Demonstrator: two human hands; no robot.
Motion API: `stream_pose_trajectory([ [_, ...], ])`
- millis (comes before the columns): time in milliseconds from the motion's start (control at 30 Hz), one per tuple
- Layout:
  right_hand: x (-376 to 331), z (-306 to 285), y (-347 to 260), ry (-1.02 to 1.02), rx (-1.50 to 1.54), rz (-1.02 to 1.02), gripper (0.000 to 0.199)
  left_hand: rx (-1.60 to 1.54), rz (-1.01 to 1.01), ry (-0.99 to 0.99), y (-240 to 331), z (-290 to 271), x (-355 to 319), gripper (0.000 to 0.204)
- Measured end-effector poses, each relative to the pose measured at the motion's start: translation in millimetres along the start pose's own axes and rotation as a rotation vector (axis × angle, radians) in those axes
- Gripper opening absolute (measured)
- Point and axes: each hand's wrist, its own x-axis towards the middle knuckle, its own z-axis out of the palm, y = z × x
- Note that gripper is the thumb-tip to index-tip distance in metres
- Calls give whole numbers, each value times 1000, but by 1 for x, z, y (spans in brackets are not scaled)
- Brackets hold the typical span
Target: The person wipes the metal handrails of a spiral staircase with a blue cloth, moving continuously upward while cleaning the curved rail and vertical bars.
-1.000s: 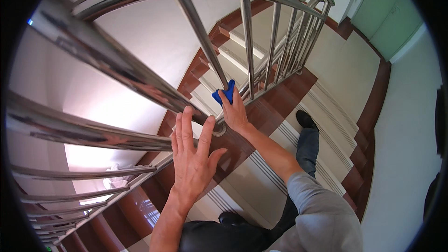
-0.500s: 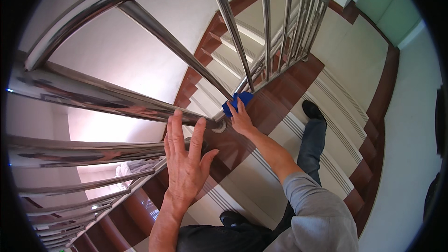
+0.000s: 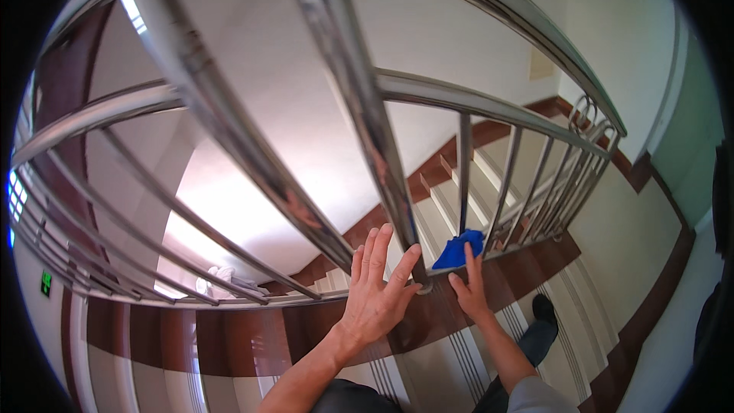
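Your left hand (image 3: 375, 298) is extending with fingers spread, holding nothing, and is overlapping the feet of the two thick posts; whether it is touching metal, you cannot tell. Your right hand (image 3: 472, 297) is holding the blue cloth (image 3: 455, 252), its index finger lying over the fabric. Compared with half a second ago, your right hand is appearing lower and nearly level with the left. The cloth is remaining at the foot of the slim baluster (image 3: 463, 176) beside the right thick post (image 3: 375, 138). Your view is turning, so both posts are now standing steeper and nearer the middle.

A narrow gap is separating your thumbs. The right post is rising just left of the cloth, and the bottom rail (image 3: 505, 252) is running beneath it along the brown stair border (image 3: 367, 336). To the right of your right hand, open room is extending over the pale steps toward your black shoe (image 3: 544, 310). More balusters are closing the far right side, beneath the curving handrail (image 3: 527, 19). Beyond them, a lower stair flight (image 3: 478, 191) is lying.
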Motion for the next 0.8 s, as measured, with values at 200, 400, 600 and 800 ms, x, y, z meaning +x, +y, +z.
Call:
stream_pose_trajectory([
  [200, 73, -5, -174, 39, 191, -610, 83, 59, 127, 391, -15, -46, -9, 82],
  [400, 138, 50, -300, 2, -51, -948, 79, 173, 29, 623, -24, -102, -21, 91],
  [600, 181, 110, -392, 96, -144, -1213, 77, 277, -100, 793, -53, -165, -37, 81],
  [800, 233, 157, -486, 294, -550, -1462, 62, 322, -67, 798, -71, -191, -54, 76],
])
